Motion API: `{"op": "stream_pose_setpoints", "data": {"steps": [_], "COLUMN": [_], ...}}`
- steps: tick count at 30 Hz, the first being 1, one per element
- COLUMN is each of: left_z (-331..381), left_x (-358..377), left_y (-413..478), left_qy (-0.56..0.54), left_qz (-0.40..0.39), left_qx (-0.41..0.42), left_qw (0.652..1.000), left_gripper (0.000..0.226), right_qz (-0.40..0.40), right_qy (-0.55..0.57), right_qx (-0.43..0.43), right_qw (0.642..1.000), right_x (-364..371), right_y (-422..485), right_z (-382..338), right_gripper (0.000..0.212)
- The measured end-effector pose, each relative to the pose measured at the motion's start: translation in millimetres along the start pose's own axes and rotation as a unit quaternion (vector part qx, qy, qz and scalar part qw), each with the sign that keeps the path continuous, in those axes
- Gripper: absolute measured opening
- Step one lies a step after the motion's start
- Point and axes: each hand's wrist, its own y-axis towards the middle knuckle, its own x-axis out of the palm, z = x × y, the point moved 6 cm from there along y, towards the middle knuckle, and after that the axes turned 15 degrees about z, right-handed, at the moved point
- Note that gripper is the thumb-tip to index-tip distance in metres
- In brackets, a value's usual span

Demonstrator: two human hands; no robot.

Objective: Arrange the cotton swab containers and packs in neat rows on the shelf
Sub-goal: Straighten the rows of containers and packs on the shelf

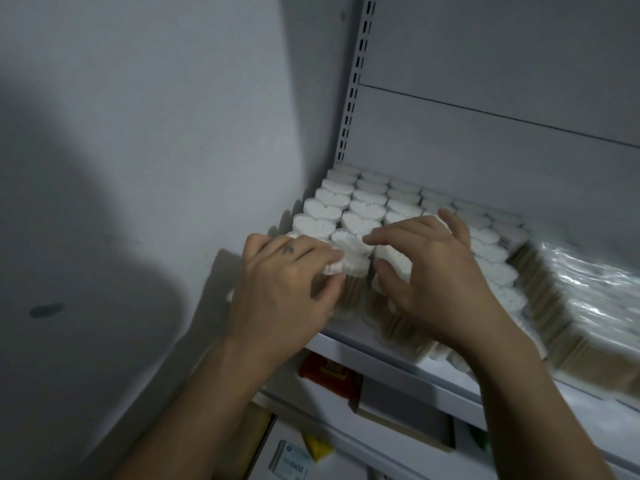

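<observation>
While two bare forearms reach up from the bottom edge, we log the lower level first: one red pack [325, 372], one grey box [398, 410], one yellow item [318, 448], one printed card [291, 462] and one green item [479, 439], all too blurred to detail.

Above them runs the white shelf [346, 344], and both hands work at its front left.

- We see the left hand [280, 289] gripping the front container [356, 268]. Its fingers curl over the white swab tips and its thumb presses the side.
- We see the right hand [440, 282] holding the next container [394, 256], just beside the first. The thumb is bent against its side, the index finger lies over the top, and the other three fingers spread loosely across the tops behind.

Beyond the hands, heart-shaped containers [367, 209] stand packed on the shelf, touching, in straight columns running to the back.

- We count five tops clear of the left hand in the leftmost column.
- We count at least five columns across. The hands cover part of the block, so we cannot give a total.

Right of the block, glossy wrapped packs [571, 289] sit against the containers. Glare and blur stop us counting them.

Farthest back, we note one slotted upright [356, 81], the grey back panel [485, 98] and the wall [138, 133] on the left.
</observation>
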Motion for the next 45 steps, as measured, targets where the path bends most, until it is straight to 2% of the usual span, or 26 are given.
{"op": "stream_pose_setpoints", "data": {"steps": [3, 5, 10, 12, 14, 17, 19, 21, 23, 25, 27, 29, 31, 33, 34, 35, 36, 37, 38, 41, 45], "left_z": [-3.6, -8.6, -18.7, -19.4, -16.7, -5.7, -7.1, -13.0, -16.4, -13.8, -11.3, -12.0, -10.3, -9.0, -10.7, -15.4, -21.9, -28.0, -34.0, -46.4, -49.5], "left_x": [-8.7, -14.6, -14.2, -13.0, -12.8, -8.5, -5.1, -6.4, -6.5, -3.6, -1.9, -2.2, -2.7, -2.7, -3.1, -3.8, -4.5, -5.8, -6.1, 0.6, 8.9], "left_y": [8.0, 15.1, 30.5, 31.1, 31.2, 31.1, 31.1, 34.5, 37.4, 37.8, 37.8, 38.4, 39.3, 38.5, 37.3, 36.3, 34.8, 33.1, 31.0, 20.9, 9.7], "left_qy": [-0.063, -0.127, -0.281, -0.309, -0.321, -0.376, -0.37, -0.333, -0.358, -0.409, -0.441, -0.457, -0.455, -0.425, -0.39, -0.327, -0.234, -0.14, -0.081, -0.032, 0.022], "left_qz": [0.015, 0.017, 0.06, 0.075, 0.067, 0.002, -0.019, -0.008, 0.006, -0.008, -0.017, -0.011, -0.02, -0.043, -0.055, -0.064, -0.072, -0.078, -0.079, -0.111, -0.177], "left_qx": [-0.069, -0.153, -0.34, -0.379, -0.387, -0.376, -0.37, -0.355, -0.362, -0.382, -0.402, -0.408, -0.398, -0.384, -0.365, -0.325, -0.267, -0.208, -0.162, -0.103, -0.059], "left_qw": [0.996, 0.98, 0.896, 0.869, 0.862, 0.847, 0.852, 0.873, 0.861, 0.829, 0.803, 0.79, 0.796, 0.819, 0.843, 0.885, 0.932, 0.965, 0.98, 0.988, 0.982], "left_gripper": [0.023, 0.024, 0.025, 0.023, 0.024, 0.039, 0.044, 0.037, 0.027, 0.02, 0.017, 0.019, 0.018, 0.017, 0.016, 0.016, 0.018, 0.02, 0.024, 0.027, 0.027], "right_qz": [0.019, 0.027, -0.069, -0.052, -0.01, 0.014, 0.008, 0.017, 0.036, 0.056, 0.061, 0.034, -0.011, -0.031, -0.024, -0.013, -0.007, -0.008, -0.012, -0.035, -0.095], "right_qy": [0.038, 0.117, 0.302, 0.347, 0.363, 0.396, 0.433, 0.456, 0.473, 0.462, 0.431, 0.427, 0.45, 0.456, 0.429, 0.378, 0.307, 0.229, 0.162, 0.078, 0.064], "right_qx": [0.005, 0.052, 0.158, 0.19, 0.218, 0.255, 0.27, 0.277, 0.286, 0.278, 0.254, 0.239, 0.221, 0.191, 0.177, 0.163, 0.144, 0.121, 0.092, 0.011, 0.011], "right_qw": [0.999, 0.991, 0.937, 0.917, 0.906, 0.882, 0.86, 0.845, 0.833, 0.841, 0.864, 0.871, 0.865, 0.869, 0.886, 0.911, 0.941, 0.966, 0.982, 0.996, 0.993], "right_x": [-3.2, -9.4, 6.3, 8.9, 4.9, 1.6, 3.1, 2.8, -0.9, -6.3, -11.3, -15.1, -18.1, -24.1, -27.3, -29.6, -30.7, -30.6, -28.6, -19.5, -2.7], "right_y": [1.7, 4.2, 12.3, 17.3, 21.6, 26.1, 26.7, 27.2, 27.4, 28.8, 30.1, 30.2, 28.4, 26.1, 25.0, 23.5, 21.0, 17.2, 13.0, 0.2, -7.0], "right_z": [-1.2, -0.9, 0.7, 1.3, 2.3, 3.0, 2.2, 3.4, 3.3, 3.8, 5.2, 3.1, -2.0, -8.7, -10.0, -9.1, -8.5, -9.7, -13.1, -29.6, -32.4], "right_gripper": [0.028, 0.029, 0.039, 0.039, 0.045, 0.053, 0.044, 0.032, 0.021, 0.018, 0.017, 0.026, 0.043, 0.039, 0.035, 0.035, 0.036, 0.038, 0.041, 0.04, 0.042]}}
